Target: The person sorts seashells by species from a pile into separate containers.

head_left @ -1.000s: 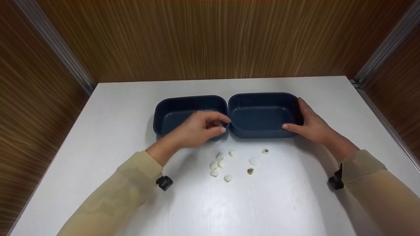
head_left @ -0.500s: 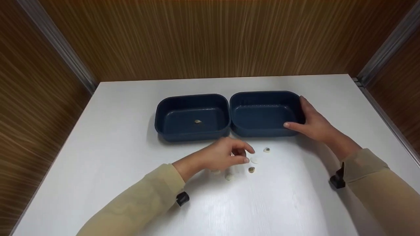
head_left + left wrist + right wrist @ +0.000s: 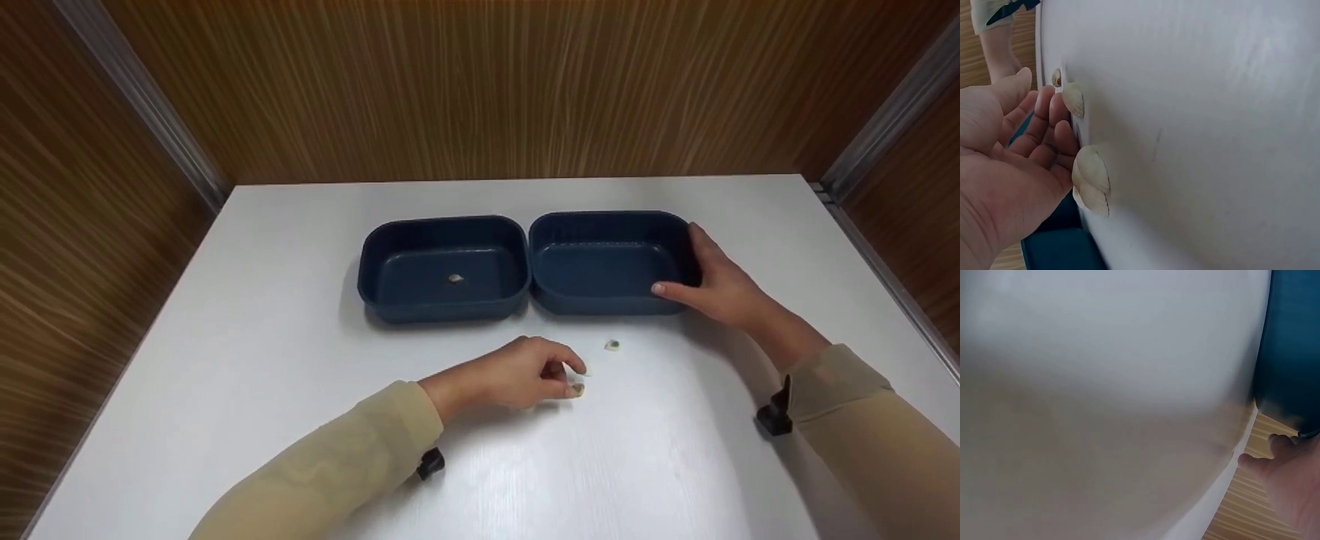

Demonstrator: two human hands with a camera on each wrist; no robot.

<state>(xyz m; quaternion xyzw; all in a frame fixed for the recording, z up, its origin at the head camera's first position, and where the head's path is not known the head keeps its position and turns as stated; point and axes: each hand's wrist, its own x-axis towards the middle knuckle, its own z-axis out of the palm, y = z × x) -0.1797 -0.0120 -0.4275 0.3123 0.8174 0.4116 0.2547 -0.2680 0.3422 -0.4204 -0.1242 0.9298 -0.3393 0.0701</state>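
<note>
My left hand (image 3: 525,373) hovers low over the white table, fingers loosely bent, thumb and index finger apart with nothing seen between them. Close to its thumb tip lies a small brown seashell (image 3: 578,389); a pale shell (image 3: 588,370) shows beside the index fingertip. More pale shells (image 3: 1093,169) appear near the fingers in the left wrist view, hidden under the hand from above. My right hand (image 3: 720,289) holds the right-hand dark blue bin (image 3: 600,305) at its near right corner, thumb over the front rim, fingers along the outer side.
A second dark blue bin (image 3: 442,312) stands against the first on its left, with one small shell (image 3: 455,278) on its floor. Another shell (image 3: 612,345) lies in front of the right bin. A wood-grain wall (image 3: 487,90) rises behind the table.
My left hand has left the left bin, where a shell now shows, and come down and right over the shells on the table. The right hand stays on its bin.
</note>
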